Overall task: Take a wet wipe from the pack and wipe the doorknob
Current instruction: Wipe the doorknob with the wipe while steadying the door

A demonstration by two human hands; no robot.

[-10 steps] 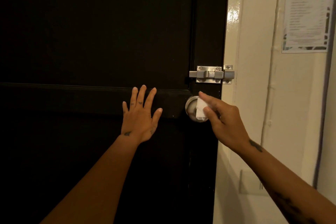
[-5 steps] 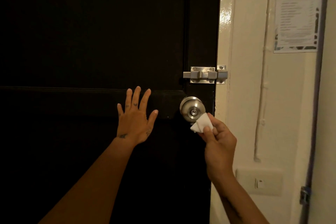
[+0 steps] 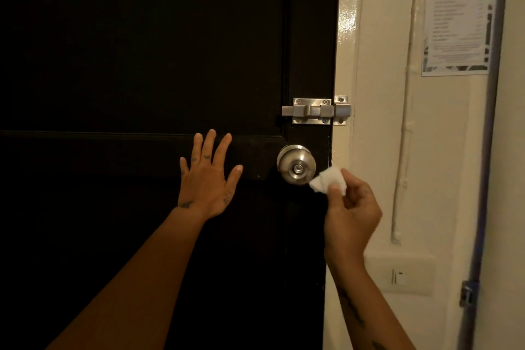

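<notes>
A round silver doorknob [image 3: 296, 164] sits near the right edge of a black door [image 3: 142, 51]. My right hand [image 3: 350, 213] is just below and right of the knob, pinching a crumpled white wet wipe [image 3: 326, 180] whose tip touches the knob's lower right rim. My left hand [image 3: 206, 179] lies flat on the door with fingers spread, a hand's width left of the knob. The wipe pack is not in view.
A silver slide bolt [image 3: 315, 111] is fixed above the knob, reaching onto the cream door frame [image 3: 345, 37]. On the cream wall to the right are a printed paper notice [image 3: 457, 25], a vertical conduit [image 3: 406, 122] and a light switch plate [image 3: 400, 275].
My right hand moved with the wipe from covering the knob's face down to its lower right side, so the knob face now shows. My left hand stayed flat on the door.
</notes>
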